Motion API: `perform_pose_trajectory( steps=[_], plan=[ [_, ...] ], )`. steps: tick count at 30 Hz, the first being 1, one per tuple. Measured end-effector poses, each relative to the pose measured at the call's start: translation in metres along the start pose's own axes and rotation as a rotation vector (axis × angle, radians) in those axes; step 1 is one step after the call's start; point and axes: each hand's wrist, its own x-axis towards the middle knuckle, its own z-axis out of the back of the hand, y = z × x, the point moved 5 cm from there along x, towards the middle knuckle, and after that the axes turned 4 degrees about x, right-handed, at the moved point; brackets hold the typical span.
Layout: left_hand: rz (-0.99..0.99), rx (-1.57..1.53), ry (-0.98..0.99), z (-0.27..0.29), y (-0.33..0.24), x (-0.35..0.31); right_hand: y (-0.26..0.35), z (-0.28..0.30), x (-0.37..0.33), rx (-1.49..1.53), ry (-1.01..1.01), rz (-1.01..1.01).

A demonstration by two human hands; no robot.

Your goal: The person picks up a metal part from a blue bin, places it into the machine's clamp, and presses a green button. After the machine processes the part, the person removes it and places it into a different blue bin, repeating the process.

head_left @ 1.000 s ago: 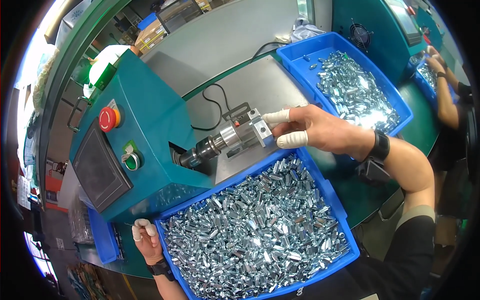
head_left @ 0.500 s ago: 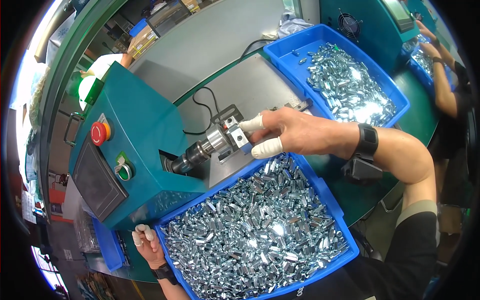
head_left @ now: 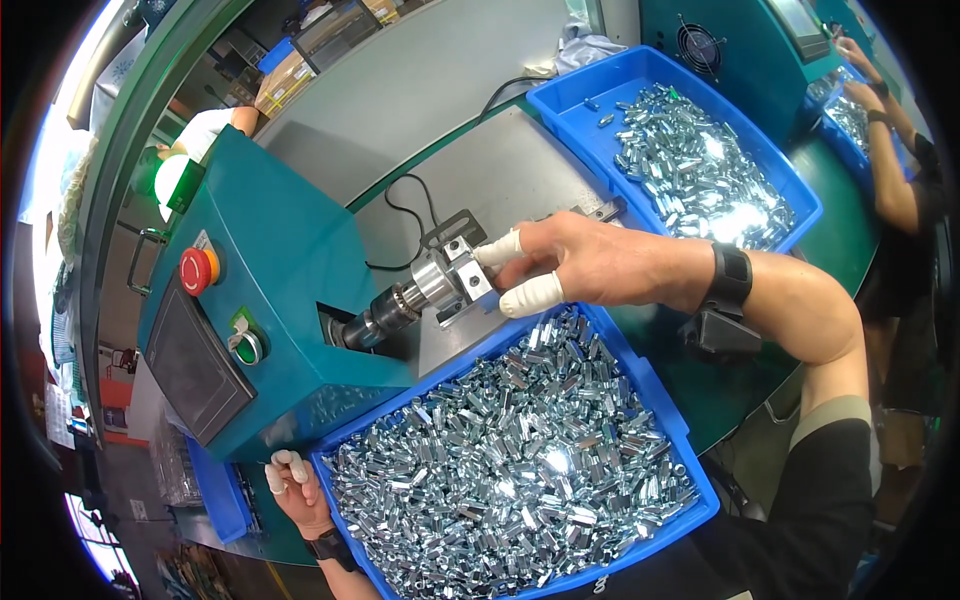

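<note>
Right hand (head_left: 605, 262) was at the metal block (head_left: 466, 272) beside the silver collar (head_left: 434, 278), likely a positioning step; pinch couldn't be told. Left hand (head_left: 302, 502) curled by the blue tray (head_left: 652, 378), grip unclear. Next move called for steady fingertips.

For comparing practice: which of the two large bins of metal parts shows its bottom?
The far blue bin, beyond the right hand: its bottom shows at one end; the near blue bin is filled throughout.
</note>
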Motion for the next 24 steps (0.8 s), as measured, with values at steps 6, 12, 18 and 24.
perform_pose_trajectory(
  steps=[6,12,18,24],
  plan=[
    [-0.005,-0.005,-0.010,-0.001,0.000,0.000,-0.003,0.003,0.001,-0.006,0.012,0.016],
    [-0.005,-0.040,0.017,-0.003,0.001,0.002,-0.012,0.010,0.009,-0.064,0.077,0.050],
    [0.009,-0.059,0.005,-0.002,0.001,0.001,-0.012,0.011,0.011,-0.108,0.101,0.037],
    [0.018,-0.028,-0.013,-0.001,-0.002,0.002,-0.013,0.010,0.010,-0.138,0.080,0.082]
  ],
)
